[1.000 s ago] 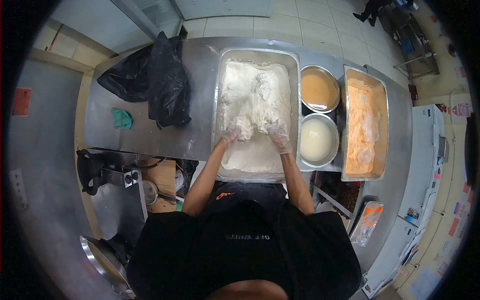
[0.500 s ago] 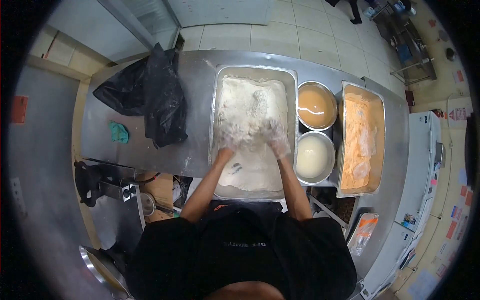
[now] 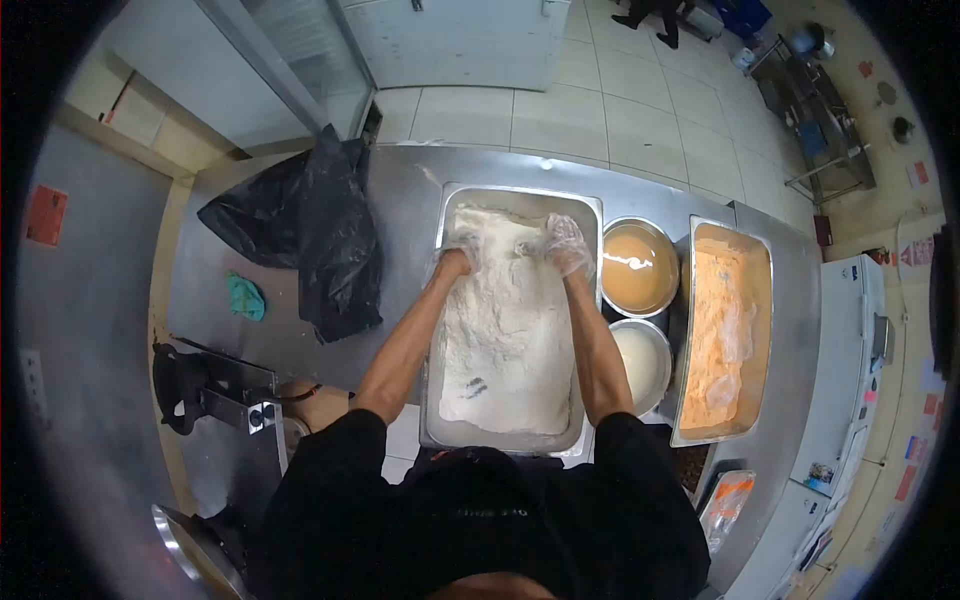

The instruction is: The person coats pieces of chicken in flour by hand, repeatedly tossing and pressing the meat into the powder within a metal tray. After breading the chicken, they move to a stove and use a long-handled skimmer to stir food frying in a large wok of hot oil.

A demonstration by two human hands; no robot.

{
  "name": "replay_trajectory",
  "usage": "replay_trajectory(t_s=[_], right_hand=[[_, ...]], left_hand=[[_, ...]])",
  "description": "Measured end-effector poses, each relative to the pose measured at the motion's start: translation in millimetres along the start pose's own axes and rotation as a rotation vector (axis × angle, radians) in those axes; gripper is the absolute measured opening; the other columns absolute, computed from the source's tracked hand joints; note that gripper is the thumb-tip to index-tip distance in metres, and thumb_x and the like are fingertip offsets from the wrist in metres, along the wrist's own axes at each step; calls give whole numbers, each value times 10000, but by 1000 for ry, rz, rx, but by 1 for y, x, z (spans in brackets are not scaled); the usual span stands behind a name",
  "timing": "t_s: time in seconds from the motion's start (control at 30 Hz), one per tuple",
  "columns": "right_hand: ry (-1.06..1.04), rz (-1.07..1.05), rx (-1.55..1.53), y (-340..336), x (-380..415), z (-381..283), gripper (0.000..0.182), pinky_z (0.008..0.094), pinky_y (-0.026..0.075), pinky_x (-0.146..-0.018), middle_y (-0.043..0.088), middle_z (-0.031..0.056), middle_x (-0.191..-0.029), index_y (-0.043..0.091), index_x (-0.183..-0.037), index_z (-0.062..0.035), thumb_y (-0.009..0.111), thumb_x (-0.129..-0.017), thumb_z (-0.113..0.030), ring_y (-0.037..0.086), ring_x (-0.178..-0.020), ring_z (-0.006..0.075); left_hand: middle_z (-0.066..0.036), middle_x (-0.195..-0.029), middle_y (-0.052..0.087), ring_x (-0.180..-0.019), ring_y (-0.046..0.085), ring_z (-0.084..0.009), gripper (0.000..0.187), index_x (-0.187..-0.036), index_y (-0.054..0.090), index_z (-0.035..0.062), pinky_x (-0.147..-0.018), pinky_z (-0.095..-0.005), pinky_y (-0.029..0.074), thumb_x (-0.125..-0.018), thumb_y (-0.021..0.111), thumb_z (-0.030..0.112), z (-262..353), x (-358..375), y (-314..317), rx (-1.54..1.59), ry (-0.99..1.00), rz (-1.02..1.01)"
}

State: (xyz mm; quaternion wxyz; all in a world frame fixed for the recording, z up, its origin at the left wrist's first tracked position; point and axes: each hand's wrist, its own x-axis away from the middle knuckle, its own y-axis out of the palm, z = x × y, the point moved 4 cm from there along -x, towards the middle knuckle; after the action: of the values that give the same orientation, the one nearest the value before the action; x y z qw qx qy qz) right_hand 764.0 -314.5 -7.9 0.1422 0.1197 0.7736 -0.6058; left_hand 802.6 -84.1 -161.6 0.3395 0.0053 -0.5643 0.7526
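A deep steel tray (image 3: 433, 400) of white flour (image 3: 510, 330) lies in front of me. Both my hands wear clear plastic gloves and are at its far end. My left hand (image 3: 462, 252) is at the far left side, its fingertips hidden in the flour. My right hand (image 3: 568, 248) lies along the far right side, fingers stretched forward at the flour's edge; nothing is visibly held in it. The flour is heaped and rough at the far end, with a small dark mark (image 3: 474, 387) on the smoother near part.
Right of the tray stand a round pan of orange-brown liquid (image 3: 640, 267) and one of pale liquid (image 3: 643, 365). Beyond them is a tray of orange coating (image 3: 715, 330) with pale pieces in it. Black plastic bags (image 3: 335, 240) and a green cloth (image 3: 246, 297) lie left. Another person's legs (image 3: 660, 20) show far off.
Both hands have moved from the middle of the flour to the tray's far end, and the arms are stretched further. The view has tilted slightly upward, so the bench sits lower.
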Motion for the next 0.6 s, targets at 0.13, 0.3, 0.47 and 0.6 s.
replay_trajectory(t_s=[0.13,0.3,0.47,0.6], right_hand=[[166,-595,-470,2,12,-28,569,321,408,-787,581,108,-881,594,-876,-53,659,-584,-537,542,-843,208],[-153,-1290,-386,54,68,-24,603,309,429,-710,596,107,-848,590,-899,-22,654,-602,-543,548,-752,182],[-7,-644,-570,41,40,32,535,315,423,-722,566,97,-848,554,-913,-33,612,-653,-497,525,-782,183],[-7,-532,-310,78,9,0,586,325,408,-753,552,112,-902,520,-967,-22,583,-664,-520,511,-839,197]], left_hand=[[-162,-1135,510,-1027,494,-260,454,-1075,535,41,-871,-317,369,-726,519,331,9,-15,34,-57,-75,138],[-142,-1097,540,-990,506,-233,512,-1087,533,55,-846,-315,377,-696,555,386,-28,10,100,629,-44,-81],[-131,-1098,540,-1022,491,-237,534,-1122,520,111,-877,-324,368,-717,539,458,1,20,79,312,124,7],[-183,-922,585,-890,566,-283,389,-917,592,41,-759,-363,438,-724,516,369,69,-3,-87,93,-13,-166]])
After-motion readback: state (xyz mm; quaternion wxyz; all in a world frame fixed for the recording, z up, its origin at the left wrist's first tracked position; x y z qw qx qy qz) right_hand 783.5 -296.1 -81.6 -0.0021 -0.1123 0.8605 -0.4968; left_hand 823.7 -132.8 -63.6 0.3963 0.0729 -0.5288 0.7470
